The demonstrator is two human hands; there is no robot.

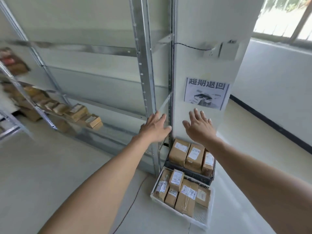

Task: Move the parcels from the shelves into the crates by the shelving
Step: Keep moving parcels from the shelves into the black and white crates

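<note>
Both my arms reach forward with spread fingers and nothing in them. My left hand [156, 126] hovers in front of the metal shelving upright [143, 68]. My right hand [199, 126] is in front of the white pillar, above the crates. On the floor by the pillar stand a black crate [190, 173] with three brown parcels [194, 155] and, nearer me, a white crate [201, 220] with several brown labelled parcels [186, 195]. More brown parcels [79, 112] lie in a row on a low shelf at the left.
The near shelf bays behind the upright look bare. A printed notice [206, 92] hangs on the pillar [202, 48]. A thin red cable [133, 200] runs across the floor toward the crates. A window [287, 16] is at the upper right.
</note>
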